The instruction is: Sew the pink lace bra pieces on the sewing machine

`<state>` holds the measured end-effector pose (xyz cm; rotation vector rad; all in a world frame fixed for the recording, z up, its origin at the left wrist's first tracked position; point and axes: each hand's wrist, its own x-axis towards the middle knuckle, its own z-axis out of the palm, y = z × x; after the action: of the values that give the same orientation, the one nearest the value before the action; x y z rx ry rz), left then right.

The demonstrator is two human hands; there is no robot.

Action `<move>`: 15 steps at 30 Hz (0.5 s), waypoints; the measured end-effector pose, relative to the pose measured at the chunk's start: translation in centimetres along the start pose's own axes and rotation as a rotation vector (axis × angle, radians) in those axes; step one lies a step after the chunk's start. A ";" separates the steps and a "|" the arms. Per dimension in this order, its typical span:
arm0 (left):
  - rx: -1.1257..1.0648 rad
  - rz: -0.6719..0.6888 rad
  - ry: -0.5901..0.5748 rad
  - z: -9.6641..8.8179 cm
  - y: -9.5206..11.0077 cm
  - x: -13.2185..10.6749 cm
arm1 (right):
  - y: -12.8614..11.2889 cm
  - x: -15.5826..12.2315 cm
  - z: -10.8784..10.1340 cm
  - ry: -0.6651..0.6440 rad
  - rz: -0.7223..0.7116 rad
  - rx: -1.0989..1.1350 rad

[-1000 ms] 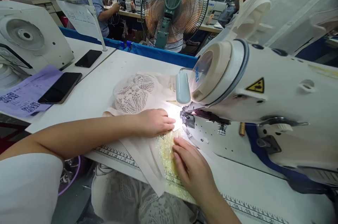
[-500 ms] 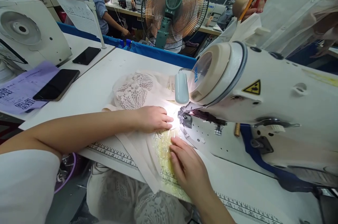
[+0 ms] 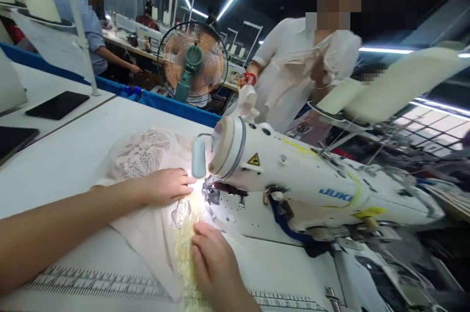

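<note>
Toward the near edge of the tabletop [image 3: 69,150], a ruler [image 3: 91,280] is running from left to right, and the cloth's [image 3: 143,228] lower corner and a yellow strip [image 3: 183,251] are lying over it. The right hand [image 3: 217,265] is resting on the strip's right side, its fingers bending softly together; whether they are pinching the strip is not clear. A little farther, the left hand [image 3: 165,186] is lying palm down on the cloth, its fingers stretching toward the foot [image 3: 212,193] and holding nothing between them.

The cloth is lying between the near and far edges, left of the machine [image 3: 290,175], and its lace [image 3: 141,153] is spreading toward the far edge. The lamp [image 3: 199,157] is hanging above the work, but the glare is hiding the needle.

The hands seem to be guiding the layers beside the foot. For doing this well, I would be pressing only lightly with the left fingers, bending their tips away from the foot, and leading the strip straight with the right hand, without pulling. The wrinkles near the left hand are asking for smoothing, because a fold could be slipping under.

Beyond the far edge, a fan [image 3: 193,60] is standing, and a co-worker [image 3: 281,60] is holding scissors [image 3: 249,79].
</note>
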<state>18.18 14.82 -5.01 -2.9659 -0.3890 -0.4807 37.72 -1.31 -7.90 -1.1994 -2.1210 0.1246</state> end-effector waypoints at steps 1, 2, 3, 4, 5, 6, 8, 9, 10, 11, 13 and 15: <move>-0.013 -0.008 0.031 0.2 -0.2 -0.1 | 0.1 0.1 0.1 -0.004 -0.004 -0.007; -0.029 -0.013 0.055 0.4 -0.5 -0.2 | 0.2 0.2 0.1 -0.010 -0.013 -0.022; -0.048 -0.016 0.067 0.5 -0.6 -0.3 | 0.2 0.3 0.1 -0.017 -0.031 -0.043; -0.064 -0.019 0.064 0.6 -0.7 -0.3 | 0.2 0.6 0.2 -0.022 -0.054 -0.069; -0.076 -0.026 0.051 0.7 -0.8 -0.4 | 0.1 1.0 0.2 -0.018 -0.086 -0.098; -0.081 -0.036 0.032 0.7 -0.8 -0.4 | -0.1 1.5 0.2 -0.007 -0.119 -0.125; -0.084 -0.055 -0.006 0.6 -0.8 -0.5 | -0.7 2.9 0.5 0.022 -0.191 -0.143; -0.086 -0.066 -0.020 0.5 -0.8 -0.5 | -1.0 3.7 0.9 0.031 -0.225 -0.130; -0.089 -0.076 -0.030 0.5 -0.8 -0.5 | -1.3 4.5 1.3 0.039 -0.253 -0.102; -0.092 -0.085 -0.038 0.4 -0.7 -0.5 | -1.5 5.2 1.9 0.046 -0.275 -0.066; -0.098 -0.099 -0.053 0.3 -0.7 -0.6 | -1.6 6.2 3.4 0.067 -0.302 0.009; -0.090 -0.109 -0.064 0.3 -0.6 -0.6 | -1.2 6.4 4.7 0.061 -0.332 0.064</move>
<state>17.56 15.35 -5.42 -3.0656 -0.5520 -0.4254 31.79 4.19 -7.69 -0.7907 -2.2113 0.0063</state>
